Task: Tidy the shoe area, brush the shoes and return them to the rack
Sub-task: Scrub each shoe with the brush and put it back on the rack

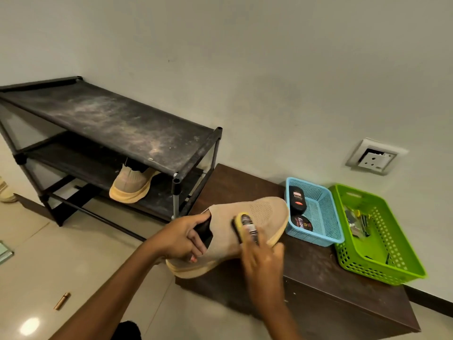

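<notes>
Shoe: seems light, soft knit; hold at collar.
Left hand: fingers grip shoe collar.
Right hand: fingers clasp brush on shoe.

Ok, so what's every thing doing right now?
Shoe, tilted, left hand grips its opening.
Brush, pressed on the Shoe, gripped by right hand.
Rack, top dusty.
Other shoe, on a lower Rack shelf.
Blue basket, holds polish tins.
Green basket, holds small items.
</notes>
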### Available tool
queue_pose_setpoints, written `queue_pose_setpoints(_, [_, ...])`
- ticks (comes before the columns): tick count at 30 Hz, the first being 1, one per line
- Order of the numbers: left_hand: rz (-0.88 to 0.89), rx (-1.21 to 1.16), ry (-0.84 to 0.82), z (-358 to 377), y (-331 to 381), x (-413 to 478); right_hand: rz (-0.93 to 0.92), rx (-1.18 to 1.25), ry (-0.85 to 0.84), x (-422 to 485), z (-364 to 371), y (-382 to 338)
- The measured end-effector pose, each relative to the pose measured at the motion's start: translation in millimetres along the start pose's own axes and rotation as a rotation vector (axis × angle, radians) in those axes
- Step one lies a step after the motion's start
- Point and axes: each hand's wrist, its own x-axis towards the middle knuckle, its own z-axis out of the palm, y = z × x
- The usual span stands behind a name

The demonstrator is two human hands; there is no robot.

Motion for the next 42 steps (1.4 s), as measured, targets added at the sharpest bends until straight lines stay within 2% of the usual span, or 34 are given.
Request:
queue_pose_setpoints(2, [0.001,0.020,0.015,2,1,0,0.238,0.027,0.200,14,-12,14])
queue_pose_setpoints(3, [-0.003,0.007,0.005,3,1,0,0.231,0.049,0.205,11,-10,8])
queue_pose_setpoints(4, [-0.008,-0.025,-0.009,4,1,1,0.092,0.110,0.125,1,-5,-8])
queue_pose_setpoints(6, [-0.008,-0.103,-0.015,0,1,-1,-0.241,-0.056,0.007,-22,13,-21])
queue_pose_setpoints(7, [-0.008,-0.120,-0.011,-3,2,-2,-0.273,-0.097,-0.027,-17,9,-14])
queue_pose_setpoints(8, [-0.009,-0.119,-0.007,-4,2,-2,-0.168,-0.090,-0.003,-5,3,-1])
queue_pose_setpoints(10, [-0.009,-0.099,-0.015,-2,2,-2,0.095,-0.100,0.256,15,-14,16])
queue_pose_setpoints(11, [-0.014,-0.100,-0.030,-1,2,-2,0.095,-0.106,0.266,12,-16,6])
queue_pose_setpoints(12, [-0.011,-0.111,-0.044,0,2,-1,-0.004,-0.087,0.169,4,-12,-9])
queue_pose_setpoints(13, [0.004,-0.125,-0.051,-1,1,-1,-0.221,-0.138,0.102,-11,-1,-22])
queue_pose_setpoints(14, [0.017,-0.137,-0.049,-2,0,0,-0.364,-0.228,0.131,-18,6,-26])
queue_pose_setpoints(15, [0.016,-0.151,-0.037,-3,0,0,-0.390,-0.275,0.110,-13,3,-22])
queue_pose_setpoints(16, [0.006,-0.157,-0.020,-3,1,0,-0.278,-0.245,0.108,0,-3,-10])
queue_pose_setpoints(18, [0.003,-0.128,-0.006,0,2,1,0.084,-0.150,0.282,18,-18,6])
queue_pose_setpoints(19, [0.000,-0.119,-0.011,3,3,1,0.114,-0.138,0.275,15,-19,5])
queue_pose_setpoints(20, [-0.004,-0.121,-0.016,4,3,1,0.037,-0.098,0.171,6,-15,-4])
queue_pose_setpoints(21, [-0.005,-0.129,-0.018,3,2,1,-0.124,-0.105,0.101,-8,-7,-18])
queue_pose_setpoints(22, [-0.004,-0.137,-0.012,1,1,1,-0.241,-0.138,0.110,-17,2,-21])
queue_pose_setpoints(23, [-0.005,-0.141,0.002,-1,1,0,-0.242,-0.137,0.078,-15,1,-17])
queue_pose_setpoints(24, [-0.010,-0.131,0.018,-3,1,0,-0.140,-0.127,0.086,-3,-4,-7])
queue_pose_setpoints(26, [-0.012,-0.075,0.014,1,4,0,0.129,-0.098,0.238,14,-16,16])
queue_pose_setpoints(27, [-0.017,-0.049,0.000,4,5,0,0.153,-0.065,0.239,12,-15,16])
queue_pose_setpoints(29, [-0.013,-0.037,-0.017,8,4,2,-0.045,-0.023,0.032,-5,-6,-8])
queue_pose_setpoints(31, [0.000,-0.032,0.003,6,4,1,-0.186,-0.076,0.026,-16,4,-9])
queue_pose_setpoints(32, [-0.002,-0.019,0.010,5,4,1,-0.101,-0.033,0.039,-7,-2,2])
queue_pose_setpoints(34, [0.000,0.004,-0.002,7,4,0,0.118,-0.011,0.206,8,-10,36])
queue_pose_setpoints(35, [-0.004,0.006,-0.013,8,4,0,0.149,0.026,0.216,8,-13,36])
queue_pose_setpoints(37, [-0.012,-0.034,-0.013,7,2,0,-0.061,0.132,0.073,0,-11,-1])
queue_pose_setpoints(39, [-0.006,-0.060,0.022,4,0,0,-0.191,0.108,-0.007,-11,5,-9])
queue_pose_setpoints(40, [-0.003,-0.033,0.032,5,0,0,-0.103,0.081,0.007,-3,4,6])
queue_pose_setpoints(42, [0.003,0.068,0.040,9,2,1,0.233,0.044,0.170,12,1,37])
